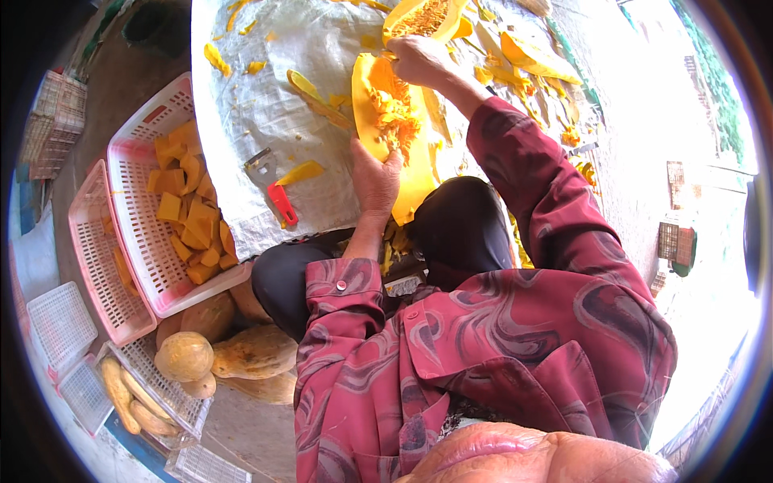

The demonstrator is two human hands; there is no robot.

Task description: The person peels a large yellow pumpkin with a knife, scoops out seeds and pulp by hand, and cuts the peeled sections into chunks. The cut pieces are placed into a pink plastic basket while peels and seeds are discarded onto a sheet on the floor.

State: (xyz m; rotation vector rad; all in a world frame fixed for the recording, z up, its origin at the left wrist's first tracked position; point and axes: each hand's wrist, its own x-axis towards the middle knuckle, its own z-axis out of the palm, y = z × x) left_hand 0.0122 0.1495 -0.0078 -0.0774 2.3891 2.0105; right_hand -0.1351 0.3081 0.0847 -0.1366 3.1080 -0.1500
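Note:
A peeled, halved pumpkin (366,115) lies tilted before me, cut side up, with loosened stringy pulp and seeds (395,115) in its hollow. My left hand (377,178) grips its near left side, thumb on the cut face. At the far end of the hollow, my right hand (420,60) is curled with the knuckles up; whatever is within those fingers is hidden. Just beyond it sits another pumpkin half (423,21), full of seeds. To the left, a peeler with a red handle (281,204) rests on the white plastic sheet (320,199).
Peel strips (314,96) and a pumpkin wedge (537,59) are scattered over the sheet. Left of it, a pink-white basket (136,145) holds pumpkin chunks (193,223), beside a pink basket (96,259). Whole pumpkins (253,353) lie on the floor near a crate (196,416).

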